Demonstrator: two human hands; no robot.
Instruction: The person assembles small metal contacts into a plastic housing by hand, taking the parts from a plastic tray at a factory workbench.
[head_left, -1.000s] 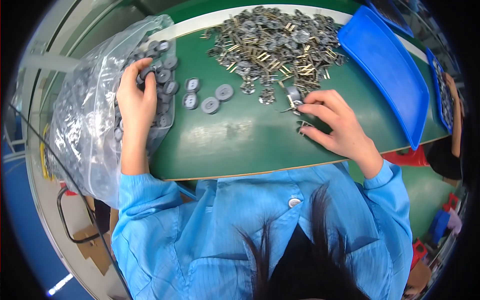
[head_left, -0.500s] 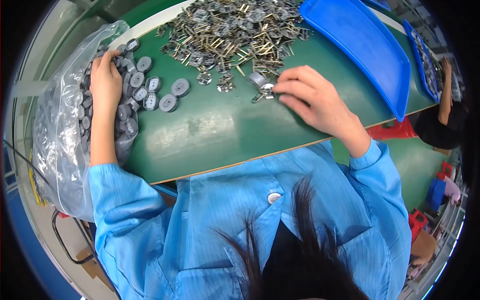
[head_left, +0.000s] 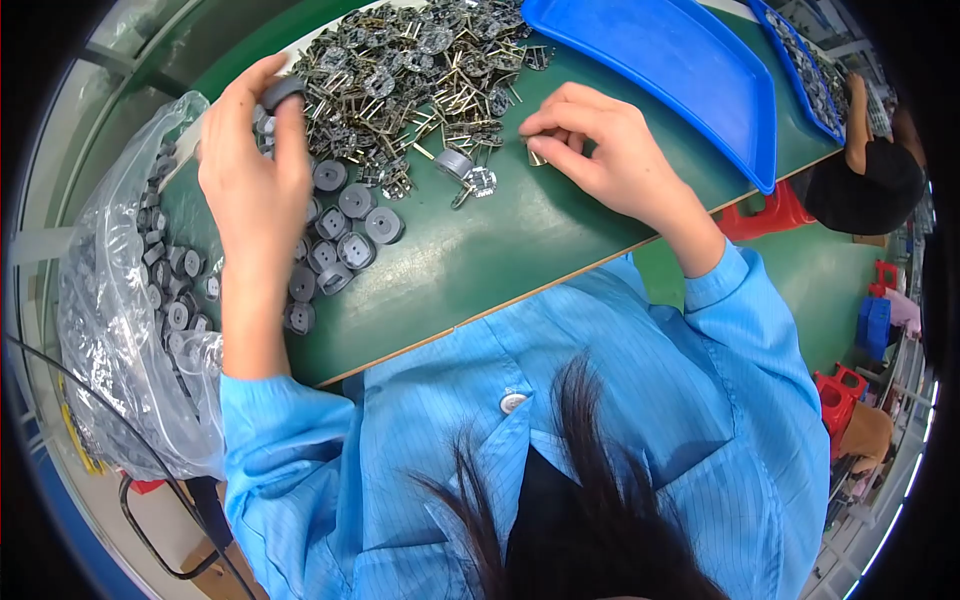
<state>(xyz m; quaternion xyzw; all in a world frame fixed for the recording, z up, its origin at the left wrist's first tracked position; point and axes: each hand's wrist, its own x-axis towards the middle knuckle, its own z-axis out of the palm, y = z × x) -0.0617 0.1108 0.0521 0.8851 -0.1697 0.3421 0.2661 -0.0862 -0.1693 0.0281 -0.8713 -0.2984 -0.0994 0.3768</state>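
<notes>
My left hand [head_left: 252, 185] pinches a round grey plastic cap [head_left: 283, 93] between thumb and fingers, raised beside the big heap of parts. My right hand [head_left: 615, 150] is closed at the fingertips on a small brass-coloured metal piece [head_left: 535, 155], mostly hidden by the fingers. Between the hands, one grey cap [head_left: 454, 163] lies against a clear disc part [head_left: 481, 181] on the green tabletop. Near my left wrist sits a cluster of loose grey caps [head_left: 357, 200], some face up with slots showing, others turned over.
A heap of clear discs with metal pins [head_left: 430, 70] covers the far middle. An open plastic bag [head_left: 110, 300] with more grey caps is at the left. A blue tray [head_left: 690, 75] lies at the far right. Beyond it, another person's arm [head_left: 857, 125] reaches to a second blue tray [head_left: 800, 75].
My left hand has come out of the grey caps, rightward, with one cap pinched. More caps now lie loose on the table. My right hand has left the cap and disc, pinching a small metal piece.
</notes>
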